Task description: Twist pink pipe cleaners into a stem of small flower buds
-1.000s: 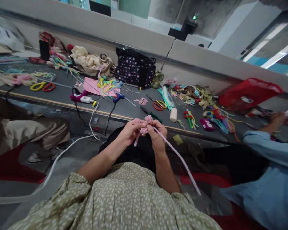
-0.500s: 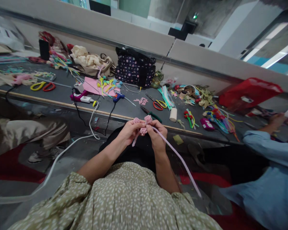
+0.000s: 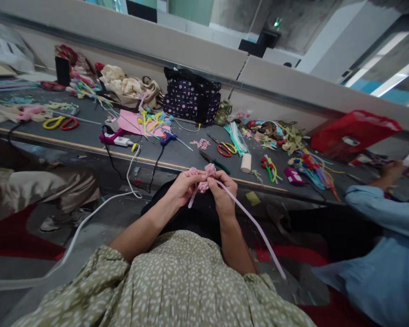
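Almost nothing moves since earlier: at frame centre, left hand (image 3: 184,187) and right hand (image 3: 222,193) stay pinched around a pink pipe-cleaner flower (image 3: 204,178), its tail (image 3: 255,227) trailing toward lower right.

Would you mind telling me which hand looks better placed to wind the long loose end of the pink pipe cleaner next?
Probably the right hand: the long tail of the pink pipe cleaner runs out from its fingers down to the right. The left hand grips the curled pink bundle.
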Demonstrator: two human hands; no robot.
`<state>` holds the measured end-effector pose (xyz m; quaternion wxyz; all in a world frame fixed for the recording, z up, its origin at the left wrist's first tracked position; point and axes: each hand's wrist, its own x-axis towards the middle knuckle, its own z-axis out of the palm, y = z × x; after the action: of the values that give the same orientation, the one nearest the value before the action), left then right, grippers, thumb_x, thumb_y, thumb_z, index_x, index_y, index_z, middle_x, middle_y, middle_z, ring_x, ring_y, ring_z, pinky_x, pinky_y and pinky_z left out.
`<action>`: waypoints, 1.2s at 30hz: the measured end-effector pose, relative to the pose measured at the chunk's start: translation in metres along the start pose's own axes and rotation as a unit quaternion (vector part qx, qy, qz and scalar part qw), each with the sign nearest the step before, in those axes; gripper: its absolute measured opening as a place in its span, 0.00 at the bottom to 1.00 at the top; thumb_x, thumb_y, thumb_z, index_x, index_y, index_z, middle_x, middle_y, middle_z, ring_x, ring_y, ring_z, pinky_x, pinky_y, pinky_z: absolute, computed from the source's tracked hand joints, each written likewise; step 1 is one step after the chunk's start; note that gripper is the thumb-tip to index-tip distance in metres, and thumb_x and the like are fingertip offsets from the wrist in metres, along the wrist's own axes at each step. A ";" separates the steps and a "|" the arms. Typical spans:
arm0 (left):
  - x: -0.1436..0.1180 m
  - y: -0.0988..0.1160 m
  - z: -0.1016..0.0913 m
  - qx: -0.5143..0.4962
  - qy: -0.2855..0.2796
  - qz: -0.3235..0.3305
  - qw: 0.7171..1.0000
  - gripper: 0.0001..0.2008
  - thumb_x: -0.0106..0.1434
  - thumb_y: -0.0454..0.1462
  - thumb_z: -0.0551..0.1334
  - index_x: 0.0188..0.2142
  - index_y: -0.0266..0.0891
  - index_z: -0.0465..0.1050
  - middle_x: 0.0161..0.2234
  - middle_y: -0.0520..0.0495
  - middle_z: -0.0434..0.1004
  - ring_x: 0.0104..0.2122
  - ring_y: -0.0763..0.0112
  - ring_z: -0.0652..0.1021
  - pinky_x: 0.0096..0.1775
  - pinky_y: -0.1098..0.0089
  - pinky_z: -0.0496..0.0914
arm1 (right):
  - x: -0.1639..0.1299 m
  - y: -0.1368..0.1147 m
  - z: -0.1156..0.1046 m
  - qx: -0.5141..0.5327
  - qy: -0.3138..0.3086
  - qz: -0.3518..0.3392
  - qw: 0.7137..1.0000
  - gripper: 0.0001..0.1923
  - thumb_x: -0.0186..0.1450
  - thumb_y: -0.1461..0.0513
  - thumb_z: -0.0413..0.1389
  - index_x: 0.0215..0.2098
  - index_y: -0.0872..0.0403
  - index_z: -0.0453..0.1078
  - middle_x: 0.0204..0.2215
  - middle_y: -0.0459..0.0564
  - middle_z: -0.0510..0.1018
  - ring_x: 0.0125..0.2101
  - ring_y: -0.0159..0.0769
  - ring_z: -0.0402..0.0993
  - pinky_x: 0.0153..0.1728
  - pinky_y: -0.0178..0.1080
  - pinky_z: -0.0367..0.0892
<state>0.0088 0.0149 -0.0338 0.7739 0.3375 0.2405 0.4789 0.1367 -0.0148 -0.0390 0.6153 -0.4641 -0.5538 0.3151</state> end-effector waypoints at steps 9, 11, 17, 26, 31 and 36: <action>-0.001 0.002 0.001 -0.002 0.002 -0.004 1.000 0.13 0.46 0.35 0.72 0.31 0.30 0.74 0.20 0.51 0.73 0.19 0.77 0.72 0.23 0.75 0.67 | 0.001 -0.002 0.001 0.003 -0.001 0.002 1.000 0.08 0.59 0.58 0.59 0.28 0.54 0.68 0.24 0.43 0.72 0.25 0.30 0.67 0.29 0.33 0.65; -0.001 0.002 0.000 -0.002 -0.001 -0.006 1.000 0.13 0.46 0.35 0.71 0.30 0.30 0.74 0.19 0.51 0.72 0.18 0.78 0.71 0.23 0.75 0.66 | 0.001 -0.003 0.001 0.000 0.003 -0.006 1.000 0.07 0.59 0.58 0.59 0.28 0.54 0.69 0.24 0.42 0.71 0.24 0.29 0.66 0.28 0.33 0.63; 0.001 0.004 -0.001 0.002 -0.013 -0.014 1.000 0.11 0.45 0.34 0.71 0.27 0.30 0.74 0.19 0.51 0.72 0.18 0.78 0.71 0.23 0.76 0.64 | 0.002 -0.005 0.001 -0.009 -0.001 -0.013 1.000 0.07 0.59 0.59 0.59 0.27 0.54 0.69 0.24 0.42 0.70 0.25 0.29 0.65 0.29 0.33 0.62; -0.002 0.008 0.004 0.003 -0.015 -0.011 1.000 0.08 0.46 0.33 0.69 0.25 0.31 0.74 0.17 0.51 0.71 0.17 0.79 0.70 0.22 0.77 0.64 | 0.002 -0.006 0.000 -0.017 -0.010 -0.017 1.000 0.08 0.59 0.58 0.58 0.27 0.54 0.68 0.24 0.42 0.69 0.25 0.29 0.64 0.29 0.33 0.62; -0.001 0.005 0.004 -0.001 0.004 -0.004 1.000 0.08 0.45 0.32 0.70 0.25 0.31 0.73 0.17 0.52 0.71 0.16 0.79 0.70 0.21 0.76 0.63 | 0.002 -0.006 0.000 -0.021 -0.006 -0.023 1.000 0.07 0.60 0.59 0.58 0.27 0.54 0.69 0.24 0.42 0.69 0.26 0.29 0.64 0.30 0.33 0.62; -0.001 0.005 0.003 -0.001 0.012 -0.003 1.000 0.10 0.45 0.32 0.71 0.28 0.30 0.75 0.20 0.49 0.74 0.19 0.77 0.73 0.26 0.75 0.67 | 0.003 -0.004 0.001 0.027 -0.001 0.004 1.000 0.07 0.59 0.59 0.59 0.27 0.54 0.69 0.23 0.41 0.70 0.24 0.28 0.65 0.28 0.33 0.63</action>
<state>0.0078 0.0148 -0.0277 0.7726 0.3307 0.2500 0.4809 0.1361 -0.0137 -0.0337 0.6260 -0.4488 -0.5440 0.3328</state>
